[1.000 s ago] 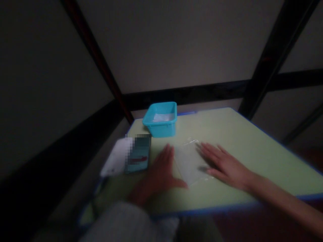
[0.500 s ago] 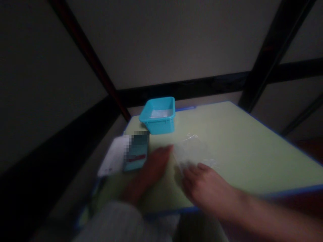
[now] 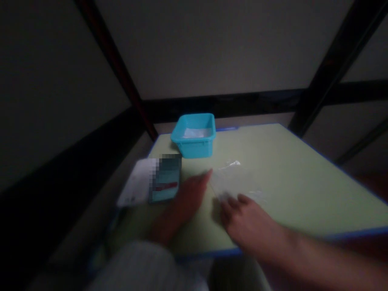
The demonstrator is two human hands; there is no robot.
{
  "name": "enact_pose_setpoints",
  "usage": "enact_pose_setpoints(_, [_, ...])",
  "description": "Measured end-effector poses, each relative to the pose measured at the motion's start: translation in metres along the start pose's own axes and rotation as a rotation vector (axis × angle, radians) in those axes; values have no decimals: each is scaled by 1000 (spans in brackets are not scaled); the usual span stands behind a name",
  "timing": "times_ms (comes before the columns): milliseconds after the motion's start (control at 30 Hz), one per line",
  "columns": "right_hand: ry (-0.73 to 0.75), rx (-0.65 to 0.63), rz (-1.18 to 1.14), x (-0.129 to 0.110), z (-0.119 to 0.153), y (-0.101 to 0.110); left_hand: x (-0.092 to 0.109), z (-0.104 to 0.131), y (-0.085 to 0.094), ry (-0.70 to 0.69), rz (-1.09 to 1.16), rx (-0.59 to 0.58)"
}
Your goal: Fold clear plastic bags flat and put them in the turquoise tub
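Note:
A clear plastic bag (image 3: 239, 182) lies flat on the pale yellow tabletop, with light glinting along its upper and lower edges. My left hand (image 3: 194, 192) reaches to the bag's upper left corner, its fingertips pressed together there. At the lower left corner, the curled fingers of my right hand (image 3: 242, 216) close on the film. The dim light and some blur hide the exact grip of both hands.
Beyond my hands stands a turquoise plastic basket (image 3: 195, 149) with white material inside. Left of my left hand lies a dark-edged flat item (image 3: 165, 192), partly pixelated, beside white paper (image 3: 136, 186). The table (image 3: 303, 182) has blue edging; a wall rises behind.
The view has shifted slightly, so the basket appears a little higher and further right. Both hands stay at the bag's left side, with little other movement.

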State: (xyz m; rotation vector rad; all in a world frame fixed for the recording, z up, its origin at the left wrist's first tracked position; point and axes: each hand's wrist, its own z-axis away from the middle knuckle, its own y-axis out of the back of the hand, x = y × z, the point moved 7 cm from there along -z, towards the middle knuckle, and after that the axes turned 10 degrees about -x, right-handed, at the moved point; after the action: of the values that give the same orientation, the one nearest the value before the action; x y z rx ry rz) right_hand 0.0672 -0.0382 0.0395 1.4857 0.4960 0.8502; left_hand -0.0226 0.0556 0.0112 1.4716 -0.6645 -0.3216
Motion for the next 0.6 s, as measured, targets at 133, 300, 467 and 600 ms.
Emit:
enact_pose_setpoints(133, [-39, 38, -35, 9, 7, 0, 3, 3, 5, -28, 8, 44])
enact_pose_setpoints(300, [-118, 61, -206, 25, 24, 3, 4, 4, 7, -63, 34, 81])
enact_pose_setpoints(467, [-178, 130, -447, 30, 35, 6, 5, 4, 9, -93, 54, 112])
enact_pose_setpoints(600, [-155, 215, -368, 24, 33, 6, 5, 4, 9, -100, 60, 121])
